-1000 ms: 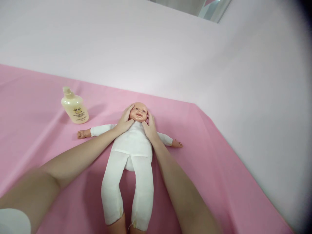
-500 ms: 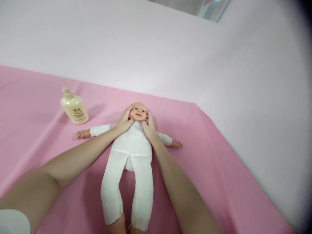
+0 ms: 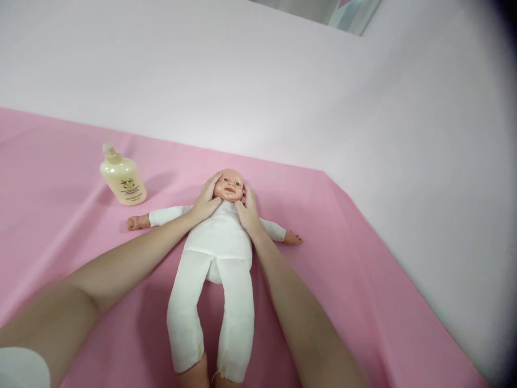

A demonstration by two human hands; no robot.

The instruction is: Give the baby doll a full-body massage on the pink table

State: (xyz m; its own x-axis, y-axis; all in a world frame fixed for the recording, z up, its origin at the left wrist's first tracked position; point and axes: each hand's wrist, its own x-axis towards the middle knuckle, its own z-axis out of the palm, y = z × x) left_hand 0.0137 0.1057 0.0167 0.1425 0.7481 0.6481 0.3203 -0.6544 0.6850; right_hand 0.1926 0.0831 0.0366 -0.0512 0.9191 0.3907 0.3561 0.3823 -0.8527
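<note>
A baby doll (image 3: 218, 237) with a white cloth body lies on its back, legs toward me and arms spread out to both sides. My left hand (image 3: 208, 200) cups the left side of the doll's hard plastic head (image 3: 229, 186), thumb below the jaw and fingers along the cheek. On the opposite side my right hand (image 3: 247, 210) holds the head the same way, its thumb near the chin. Some fingertips of my right hand are hidden behind the head. The doll's feet are cut off by the bottom of the view.
A pale yellow pump bottle (image 3: 124, 180) with dark print stands left of the doll, beyond its outstretched arm. Pink cloth (image 3: 323, 258) covers the table, with its edge running down the right. Behind rises a white wall (image 3: 202, 75) with a window-like opening (image 3: 315, 9) at the top.
</note>
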